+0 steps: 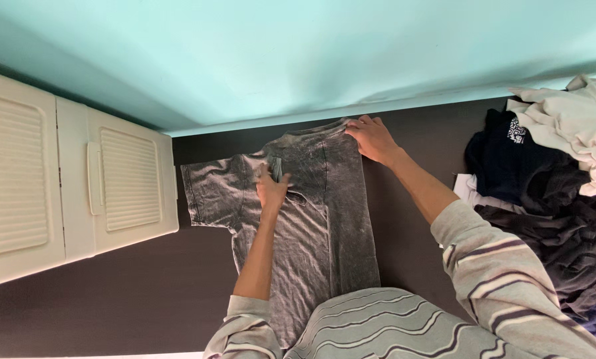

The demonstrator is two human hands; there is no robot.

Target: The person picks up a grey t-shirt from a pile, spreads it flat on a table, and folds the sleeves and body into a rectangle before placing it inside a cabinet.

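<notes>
A grey washed-look t-shirt (324,213) lies flat on a dark table (112,292), its right side folded inward and its left sleeve spread toward the left. My left hand (271,188) presses on the shirt near the chest, fingers pinching a fold of cloth. At the shirt's collar corner, near the wall, my right hand (372,138) grips the folded edge. Both arms wear grey sleeves with dark stripes.
A pile of clothes (551,199), dark and cream pieces, sits at the table's right. A cream cabinet (72,179) with slatted doors stands at the left. A pale turquoise wall (311,53) runs along the table's far edge.
</notes>
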